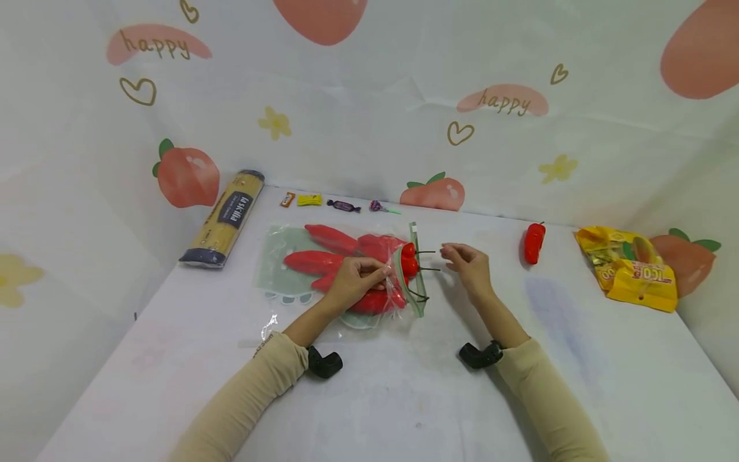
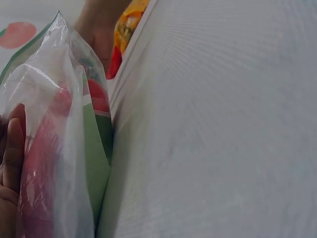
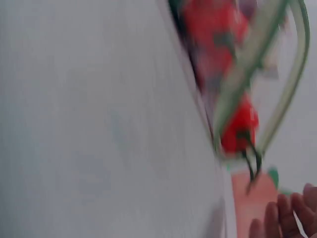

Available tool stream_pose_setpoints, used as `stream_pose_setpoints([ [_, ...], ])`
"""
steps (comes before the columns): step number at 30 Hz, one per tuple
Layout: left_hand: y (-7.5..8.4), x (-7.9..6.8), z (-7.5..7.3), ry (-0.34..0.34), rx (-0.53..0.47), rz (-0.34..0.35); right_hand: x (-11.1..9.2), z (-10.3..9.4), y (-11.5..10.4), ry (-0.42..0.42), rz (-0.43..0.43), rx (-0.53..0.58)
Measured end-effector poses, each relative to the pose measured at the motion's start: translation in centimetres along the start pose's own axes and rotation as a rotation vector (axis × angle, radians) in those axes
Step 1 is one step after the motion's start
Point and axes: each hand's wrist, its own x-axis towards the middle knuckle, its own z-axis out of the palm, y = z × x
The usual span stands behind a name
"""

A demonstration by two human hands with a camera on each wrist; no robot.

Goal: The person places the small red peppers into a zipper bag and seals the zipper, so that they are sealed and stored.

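Observation:
A clear zip bag (image 1: 274, 256) with a green-edged mouth lies in the middle of the table, its opening facing right. Several long red peppers (image 1: 314, 262) fill it, and some stems poke out past the mouth. My left hand (image 1: 355, 279) pinches the bag's film beside the opening between thumb and fingers; in the left wrist view its fingers show against the plastic. To the right of the stems, my right hand (image 1: 470, 266) is raised with loosely bent fingers and holds nothing. The right wrist view shows the green rim (image 3: 247, 69) spread apart.
Another red pepper (image 1: 534, 244) lies to the right, beside a yellow snack bag (image 1: 629, 269). A pack of spaghetti (image 1: 225, 218) rests at the back left. Along the back edge are small wrapped candies (image 1: 309, 200) and a lollipop (image 1: 376, 206).

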Motion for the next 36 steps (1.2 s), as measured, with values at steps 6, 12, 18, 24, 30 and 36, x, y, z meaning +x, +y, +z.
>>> stream_pose_setpoints([
  [6, 0.0, 0.0, -0.3, 0.008, 0.008, -0.003, 3.1, -5.9, -1.3, 0.211, 0.017, 0.449],
  [12, 0.2, -0.1, 0.0, -0.008, 0.014, -0.018, 6.3, -11.8, -1.3, 0.447, 0.193, 0.318],
  [18, 0.0, -0.1, 0.5, -0.044, 0.041, -0.045, 7.3, -14.8, -0.1, 0.397, 0.349, -0.070],
  [24, 0.0, -0.1, 0.8, -0.045, 0.009, -0.041, 7.7, -15.3, 1.7, 0.281, 0.346, -0.346],
  [30, 0.0, -0.1, 0.6, -0.044, -0.002, -0.044, 8.5, -14.1, 2.4, 0.238, 0.393, -0.433],
  [36, 0.0, 0.0, 0.2, -0.036, 0.008, -0.024, 8.7, -13.2, 2.7, 0.221, 0.380, -0.391],
])
